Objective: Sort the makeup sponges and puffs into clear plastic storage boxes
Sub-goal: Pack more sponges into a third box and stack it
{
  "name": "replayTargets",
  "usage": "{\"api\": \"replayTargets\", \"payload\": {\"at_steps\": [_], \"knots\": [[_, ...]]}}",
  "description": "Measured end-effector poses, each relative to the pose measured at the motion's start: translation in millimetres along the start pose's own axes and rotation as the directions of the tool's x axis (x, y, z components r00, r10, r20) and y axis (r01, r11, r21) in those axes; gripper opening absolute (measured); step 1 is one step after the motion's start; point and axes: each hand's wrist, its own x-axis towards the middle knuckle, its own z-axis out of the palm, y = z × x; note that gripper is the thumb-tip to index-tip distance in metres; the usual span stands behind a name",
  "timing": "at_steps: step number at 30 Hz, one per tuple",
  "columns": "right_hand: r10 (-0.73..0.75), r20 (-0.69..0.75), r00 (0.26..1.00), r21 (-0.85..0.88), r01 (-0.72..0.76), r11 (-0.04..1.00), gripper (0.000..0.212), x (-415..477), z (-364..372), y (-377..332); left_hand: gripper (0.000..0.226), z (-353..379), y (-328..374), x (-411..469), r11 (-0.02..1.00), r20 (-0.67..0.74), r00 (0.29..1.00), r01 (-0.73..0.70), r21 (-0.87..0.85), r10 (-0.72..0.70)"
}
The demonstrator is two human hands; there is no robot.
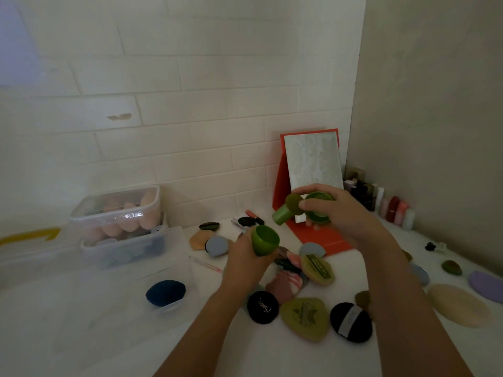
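Though well begun, far from finished, by the look of it perhaps a third sorted; stacked by the wall, a lidded top box (81,213) packed with peach sponges (128,213), set on a lower box (174,235) of blue-grey puffs; nearer, an open box (163,308) with only one navy sponge (165,292) inside; left hand (245,257) curled round a green cup (265,240), held just above the heap; right hand (343,210) cradling a matching green shell (318,210) in bent fingers while pinching a green mushroom puff (285,212) by its head, handle pointing left, in front of the mirror (313,164); probably two halves of one case with its puff out, none of it boxed yet; loose on the table (299,360), well apart from the boxes: two black puffs (262,307), two olive puffs (304,318), a pink bundle (285,284) under the hands, a grey puff (217,246) beside a tan one, a beige pad (460,304), a lilac pad (487,285), an avocado sponge (451,267); lipsticks (394,208) in the corner, likely no part of the job; most of the work left, chiefly the dark and green kinds.
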Motion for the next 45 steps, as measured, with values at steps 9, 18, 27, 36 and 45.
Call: {"api": "replayTargets", "payload": {"at_steps": [9, 18, 27, 36, 45], "knots": [[0.074, 0.212, 0.974, -0.297, -0.008, 0.955, 0.019, 2.5, 20.4, 0.9, 0.037, -1.2, -0.1, -7.4, 0.999, 0.032, 0.998, -0.048, -0.024, 0.049], [0.075, 0.266, 0.961, -0.328, 0.017, 0.945, 0.017, 1.0, 23.0, 2.1, 0.037, -5.8, 0.8, -11.1, 0.996, 0.064, 0.994, -0.087, 0.01, 0.086], [-0.03, 0.084, 0.996, -0.292, 0.054, 0.955, 0.025, 9.4, 28.6, 9.7, 0.02, -12.2, 2.0, -9.1, 0.996, 0.077, 0.996, -0.042, -0.085, 0.049], [-0.049, 0.047, 0.998, -0.303, 0.061, 0.951, 0.042, 11.0, 33.9, 9.4, 0.018, -16.4, 22.7, -11.6, 0.942, 0.185, 0.981, 0.006, -0.336, 0.06], [-0.046, 0.251, 0.967, -0.251, 0.111, 0.962, 0.041, 4.2, 49.8, 2.7, 0.049, -25.1, 25.8, -9.3, 0.842, 0.308, 0.94, 0.282, -0.46, -0.147]]}}
